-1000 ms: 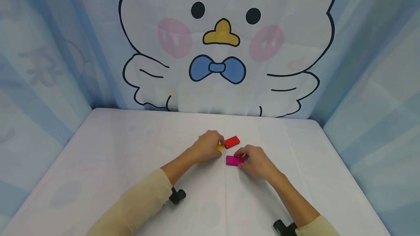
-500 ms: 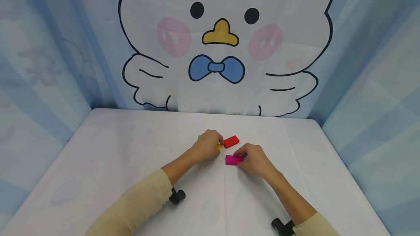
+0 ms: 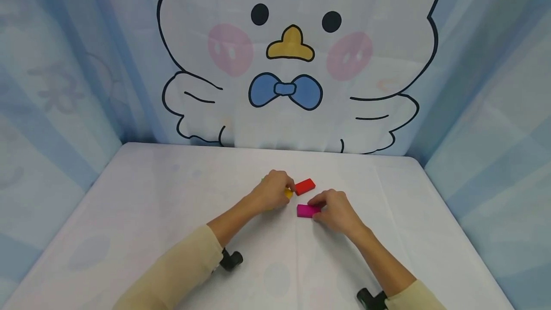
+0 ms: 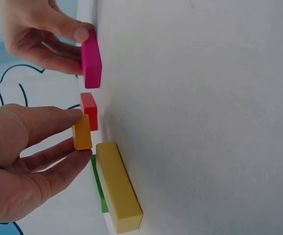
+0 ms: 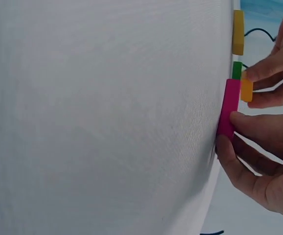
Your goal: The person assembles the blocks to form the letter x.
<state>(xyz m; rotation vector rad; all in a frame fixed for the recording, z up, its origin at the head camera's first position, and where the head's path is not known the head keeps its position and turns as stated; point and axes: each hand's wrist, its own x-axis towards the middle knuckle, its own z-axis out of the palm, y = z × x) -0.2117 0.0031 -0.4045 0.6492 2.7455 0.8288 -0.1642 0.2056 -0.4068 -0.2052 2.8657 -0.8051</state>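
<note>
In the head view my left hand point(image 3: 270, 191) pinches an orange-yellow block point(image 4: 82, 132) between thumb and fingertips. My right hand point(image 3: 337, 211) grips the right end of a magenta block point(image 3: 304, 211) at the table's middle. Just behind, apart from the magenta block, lies a red block point(image 3: 305, 186), close to the left fingertips. The left wrist view shows a longer yellow block point(image 4: 119, 188) lying below the left hand, with a green block point(image 4: 99, 183) beside it. From the head, the left hand mostly hides both of these.
The blocks lie on a white-covered table point(image 3: 181, 233). Behind it hangs a curtain point(image 3: 292, 128) printed with a cartoon bird, and pale blue curtains point(image 3: 51, 109) close off both sides. A dark wrist device point(image 3: 231, 260) sits under the left forearm, another point(image 3: 371, 298) under the right.
</note>
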